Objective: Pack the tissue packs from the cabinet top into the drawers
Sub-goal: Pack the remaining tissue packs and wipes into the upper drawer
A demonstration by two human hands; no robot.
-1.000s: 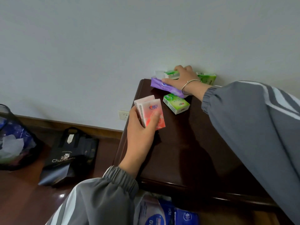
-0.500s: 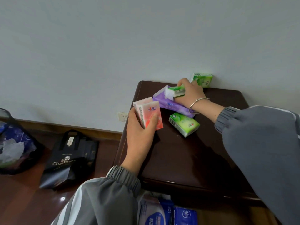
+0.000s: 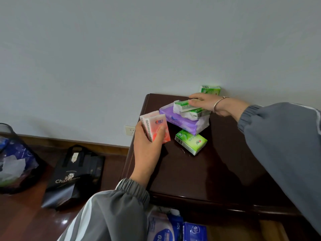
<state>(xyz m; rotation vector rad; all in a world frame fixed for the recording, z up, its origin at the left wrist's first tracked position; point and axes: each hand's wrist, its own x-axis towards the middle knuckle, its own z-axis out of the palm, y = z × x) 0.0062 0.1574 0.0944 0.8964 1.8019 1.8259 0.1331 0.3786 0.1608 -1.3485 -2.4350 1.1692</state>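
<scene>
1. The purple pack (image 3: 184, 121) lies flat on the cabinet (image 3: 217, 171), near its back left corner. Every place below is told from this pack.
2. Two green packs are stacked on the purple pack, the upper green pack (image 3: 183, 105) on the lower green pack (image 3: 196, 113).
3. The right hand (image 3: 211, 104) reaches over the purple pack from the right. Its fingers lie fairly straight along the top of the upper green pack. The thumb is hidden, so I cannot tell whether the hand grips that pack or only rests on it. A bracelet (image 3: 219, 104) circles the wrist.
4. The left hand (image 3: 147, 150) is just left of the purple pack. It holds two pink packs (image 3: 157, 128) upright, side by side, with the thumb across the front and the fingers behind. The pink packs are near the purple pack but apart from it.
5. A third green pack (image 3: 191, 141) lies flat on the cabinet just in front of the purple pack, on the person's side.
6. A fourth green pack (image 3: 210, 89) stands behind the purple pack, against the wall.
7. Below and in front of the purple pack, an open drawer (image 3: 243, 230) holds blue packs (image 3: 194, 232).
8. Well left of the purple pack, a black bag (image 3: 74, 174) and a bin (image 3: 15, 153) sit on the floor.
</scene>
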